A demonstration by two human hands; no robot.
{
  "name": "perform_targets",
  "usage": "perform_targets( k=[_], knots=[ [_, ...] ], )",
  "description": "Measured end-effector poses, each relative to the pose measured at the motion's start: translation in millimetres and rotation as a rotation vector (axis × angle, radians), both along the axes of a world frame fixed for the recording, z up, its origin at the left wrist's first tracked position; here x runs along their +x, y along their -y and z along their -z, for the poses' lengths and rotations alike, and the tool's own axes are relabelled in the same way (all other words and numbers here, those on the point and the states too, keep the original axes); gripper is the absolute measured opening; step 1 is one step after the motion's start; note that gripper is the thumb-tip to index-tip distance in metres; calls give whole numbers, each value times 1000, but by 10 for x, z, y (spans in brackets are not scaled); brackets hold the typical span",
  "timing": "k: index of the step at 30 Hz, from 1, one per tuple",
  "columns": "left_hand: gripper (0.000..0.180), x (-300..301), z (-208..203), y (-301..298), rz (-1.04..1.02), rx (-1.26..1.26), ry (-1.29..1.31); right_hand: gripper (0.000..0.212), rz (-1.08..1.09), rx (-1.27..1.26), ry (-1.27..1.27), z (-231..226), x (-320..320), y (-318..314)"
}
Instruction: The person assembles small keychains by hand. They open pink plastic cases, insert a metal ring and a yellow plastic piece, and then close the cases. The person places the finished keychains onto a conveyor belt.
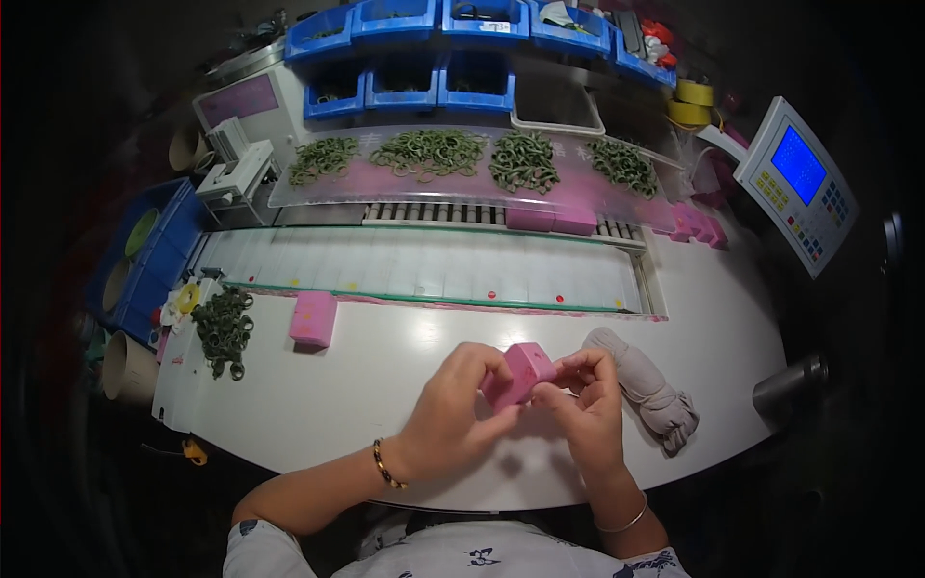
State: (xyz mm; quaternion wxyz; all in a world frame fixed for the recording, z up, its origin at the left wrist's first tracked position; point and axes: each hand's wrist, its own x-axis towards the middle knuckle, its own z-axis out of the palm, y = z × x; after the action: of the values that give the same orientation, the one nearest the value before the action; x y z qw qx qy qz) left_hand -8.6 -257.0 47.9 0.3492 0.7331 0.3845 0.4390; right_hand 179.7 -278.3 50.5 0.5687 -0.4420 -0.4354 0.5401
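A small pink block (521, 375) with a few darker marks is held tilted above the white table, in front of me. My left hand (457, 405) grips it from the left, its fingers behind and its thumb below. At the block's right side my right hand (586, 400) is closed, thumb and fingertips pressed against the edge. Whether those fingertips also pinch something small cannot be made out. A similar pink block (313, 319) with yellowish marks stands farther left on the table. Just right of my right hand lies a bundled grey cloth (644, 385).
Dark green rings (223, 328) are heaped at the left. Beyond a white inset strip (414, 265) run rollers and a shelf (472, 191) with several piles of green rings. Blue bins (476, 85) stand at the back. A control panel (799, 183) juts in at the right.
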Motion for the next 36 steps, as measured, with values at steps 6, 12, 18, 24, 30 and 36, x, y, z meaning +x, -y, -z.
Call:
perform_targets(
  k=[6,12,18,24,30,36],
  knots=[
    [36,-583,104,-828,-351,-27,-114,32,-133,-83,56,139,58,108],
    [34,-1095,323,-1534,-682,155,-448,31,-113,-125,34,391,119,305],
    [42,-1392,189,-1688,-680,-51,-407,30,-88,-87,46,429,108,309],
    [61,-1769,51,-1181,-742,-21,-512,24,-42,-17,157,462,92,316],
    [70,-1927,247,-595,-558,-214,-540,22,-61,5,196,425,42,323],
    [69,-926,-13,-326,-283,-83,-137,30,-61,-12,238,327,14,333]
  ],
)
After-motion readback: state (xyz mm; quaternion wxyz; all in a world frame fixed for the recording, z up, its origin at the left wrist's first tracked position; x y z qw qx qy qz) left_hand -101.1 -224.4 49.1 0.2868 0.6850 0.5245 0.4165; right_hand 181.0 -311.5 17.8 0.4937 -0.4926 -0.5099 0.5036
